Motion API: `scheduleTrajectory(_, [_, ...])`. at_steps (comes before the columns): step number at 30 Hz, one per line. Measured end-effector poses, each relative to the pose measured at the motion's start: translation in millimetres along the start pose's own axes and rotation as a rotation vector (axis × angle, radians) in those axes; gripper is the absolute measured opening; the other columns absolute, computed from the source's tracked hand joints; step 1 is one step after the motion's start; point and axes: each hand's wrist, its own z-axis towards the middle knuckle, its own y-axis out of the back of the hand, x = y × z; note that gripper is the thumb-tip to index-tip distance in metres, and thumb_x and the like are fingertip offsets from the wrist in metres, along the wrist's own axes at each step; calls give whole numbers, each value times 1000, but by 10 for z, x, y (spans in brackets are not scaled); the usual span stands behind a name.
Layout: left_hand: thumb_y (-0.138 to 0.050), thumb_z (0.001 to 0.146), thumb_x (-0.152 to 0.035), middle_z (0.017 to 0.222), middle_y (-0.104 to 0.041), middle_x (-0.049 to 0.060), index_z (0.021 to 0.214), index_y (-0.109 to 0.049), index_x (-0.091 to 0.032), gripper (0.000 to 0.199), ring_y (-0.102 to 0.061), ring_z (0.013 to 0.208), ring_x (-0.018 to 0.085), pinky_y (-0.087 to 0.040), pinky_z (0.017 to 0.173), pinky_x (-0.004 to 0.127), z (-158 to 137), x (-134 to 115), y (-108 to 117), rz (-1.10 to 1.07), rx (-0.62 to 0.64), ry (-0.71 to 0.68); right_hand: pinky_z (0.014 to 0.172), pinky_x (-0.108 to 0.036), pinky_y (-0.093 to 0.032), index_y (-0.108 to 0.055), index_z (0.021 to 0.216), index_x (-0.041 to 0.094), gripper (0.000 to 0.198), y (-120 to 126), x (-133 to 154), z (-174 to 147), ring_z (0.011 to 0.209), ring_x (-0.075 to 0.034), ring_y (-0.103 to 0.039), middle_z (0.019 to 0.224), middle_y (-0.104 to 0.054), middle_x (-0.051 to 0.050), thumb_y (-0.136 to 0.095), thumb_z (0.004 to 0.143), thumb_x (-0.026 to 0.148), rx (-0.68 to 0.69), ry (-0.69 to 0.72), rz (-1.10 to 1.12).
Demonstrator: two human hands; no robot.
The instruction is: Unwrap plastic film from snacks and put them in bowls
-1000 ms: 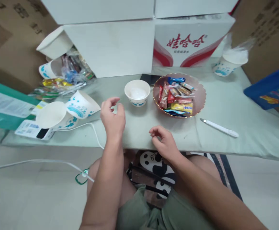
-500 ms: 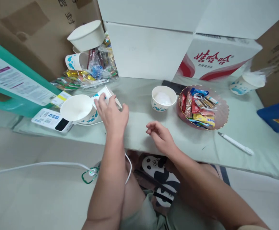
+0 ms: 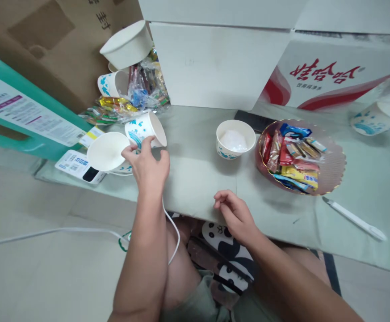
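Note:
A white paper cup with blue leaf print (image 3: 140, 129) lies tipped with its mouth to the right. Against its lower side is my left hand (image 3: 149, 167), fingers spread, thumb apart; the index fingertip is at or very near the rim. Left of that hand, a white paper bowl (image 3: 105, 151) leans towards me, partly hidden by the fingers. My right hand (image 3: 235, 214) hovers at the table's front edge, fingers loosely bent and thumb apart, with nothing visible in it. Beyond it stands a printed paper bowl (image 3: 228, 153) with a whitish, plastic-looking thing inside.
Wrapped snacks fill a pink scalloped bowl (image 3: 335, 165), and a white craft knife (image 3: 355, 219) lies before it. A dark phone-like slab (image 3: 253, 120) is behind. Left are a green jug (image 3: 44, 120), a white power bank (image 3: 76, 167) and bagged snacks (image 3: 144, 89). White cartons (image 3: 211, 67) back the table.
My left hand has loosened its fingers and drawn slightly back and left. The cup has turned, so its mouth faces right. My right hand has shifted slightly towards me in the view.

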Motion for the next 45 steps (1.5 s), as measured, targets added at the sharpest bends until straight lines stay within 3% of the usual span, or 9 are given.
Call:
scheduleTrajectory(7, [-68, 77, -23, 105, -57, 15, 145, -56, -27, 68, -54, 118, 38, -46, 105, 55, 67, -33, -98, 11, 133, -76, 65, -26, -44, -60, 94, 22, 16, 43, -10, 10, 69, -14, -58, 78, -65, 0, -46, 88, 19, 23, -22, 0])
scheduleTrajectory(13, [-66, 78, -30, 122, -56, 23, 152, -46, -18, 77, -56, 121, 44, -44, 104, 58, 114, -140, -242, 90, 164, -11, 63, -26, -44, -61, 92, 22, 16, 23, -29, 28, 67, -14, -58, 78, -65, 0, -45, 90, 20, 33, -43, -15])
scheduleTrajectory(19, [-64, 76, -26, 132, -54, 26, 148, -39, -4, 79, -52, 132, 40, -40, 112, 50, 99, -74, -251, 51, 31, -4, 60, -24, -43, -61, 92, 22, 18, 43, -48, 28, 64, -13, -55, 76, -63, 0, -43, 93, 21, 60, -86, -16])
scheduleTrajectory(23, [-61, 80, -26, 123, -64, 17, 134, -53, -13, 56, -60, 122, 29, -47, 105, 41, 113, -83, -214, -117, -8, -40, 58, -24, -43, -62, 91, 22, 17, 34, -22, 23, 62, -13, -55, 76, -64, 0, -45, 92, 21, 68, -87, -32])
scheduleTrajectory(27, [-59, 82, -28, 97, -70, 6, 130, -55, -17, 49, -70, 81, 18, -54, 78, 31, 92, -87, -177, -374, 98, 48, 59, -25, -47, -62, 90, 23, 17, 46, -5, -15, 65, -14, -60, 75, -66, -1, -46, 94, 25, 46, -67, -49])
scheduleTrajectory(33, [-63, 78, -30, 63, -59, -6, 116, -58, -21, 39, -60, 57, 13, -48, 61, 25, 62, -67, -77, -908, 157, 171, 58, -26, -48, -59, 82, 24, 11, 30, 219, 69, 61, -16, -61, 69, -64, -1, -57, 91, 29, 16, 76, -187])
scheduleTrajectory(38, [-62, 81, -33, 64, -57, -4, 99, -60, -23, 21, -60, 59, 13, -48, 60, 25, 42, -90, 31, -1193, 144, 266, 58, -26, -44, -47, 68, 23, 25, -100, 749, 694, 58, -13, -55, 64, -60, 1, -60, 90, 27, 77, 289, -275])
scheduleTrajectory(41, [-61, 84, -29, 64, -55, -4, 92, -60, -23, 10, -59, 59, 12, -47, 60, 26, 4, -135, 102, -1239, 103, 259, 64, -28, -45, -50, 71, 23, 21, -307, 1124, 1391, 65, -14, -56, 69, -61, 0, -59, 90, 28, -46, 407, -340])
scheduleTrajectory(45, [-61, 84, -25, 64, -53, -3, 85, -60, -24, 2, -54, 57, 12, -45, 57, 26, -22, -167, 169, -1211, 23, 180, 82, -33, -50, -59, 97, 19, 10, -846, 1449, 2407, 93, -19, -61, 97, -65, -5, -51, 91, 20, 45, 524, -618])
